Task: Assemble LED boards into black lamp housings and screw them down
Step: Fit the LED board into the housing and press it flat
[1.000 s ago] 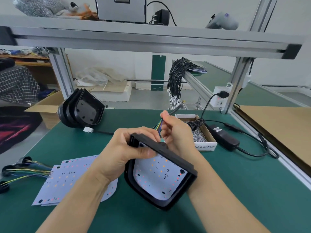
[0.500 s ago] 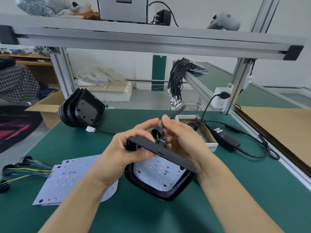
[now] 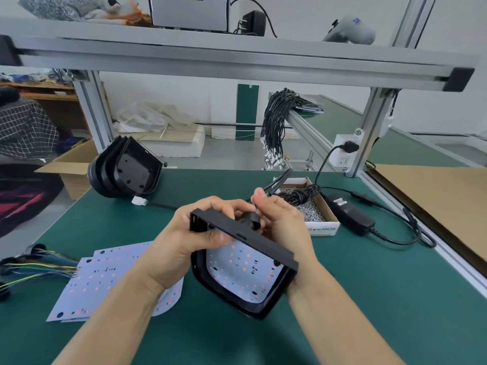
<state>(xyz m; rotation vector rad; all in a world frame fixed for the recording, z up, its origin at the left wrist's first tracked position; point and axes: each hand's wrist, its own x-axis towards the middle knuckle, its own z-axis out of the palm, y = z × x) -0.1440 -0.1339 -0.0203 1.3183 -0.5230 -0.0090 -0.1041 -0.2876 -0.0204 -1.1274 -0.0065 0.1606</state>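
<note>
I hold a black lamp housing [image 3: 266,250] tilted above the green mat, its open side facing me. A white LED board [image 3: 242,270] lies inside it. My left hand [image 3: 189,233] grips the housing's upper left corner, thumb over its top edge. Behind the top edge, my right hand [image 3: 282,219] pinches a black round grommet [image 3: 251,219], and the board's black cable [image 3: 279,180] runs up from its fingertips. Spare LED boards [image 3: 105,280] with coloured wires lie at the left. A nested stack of empty housings [image 3: 126,169] stands at the back left.
A small cardboard box of screws [image 3: 313,209] sits just beyond my right hand, next to a black power adapter [image 3: 350,213] and its cord. A bundle of black cables [image 3: 276,122] hangs from the rail behind. An aluminium frame [image 3: 237,64] crosses overhead.
The housing has tipped flatter, its top edge toward me. My right hand has drawn the coloured wires through, and the black grommet now sits at the housing's back edge.
</note>
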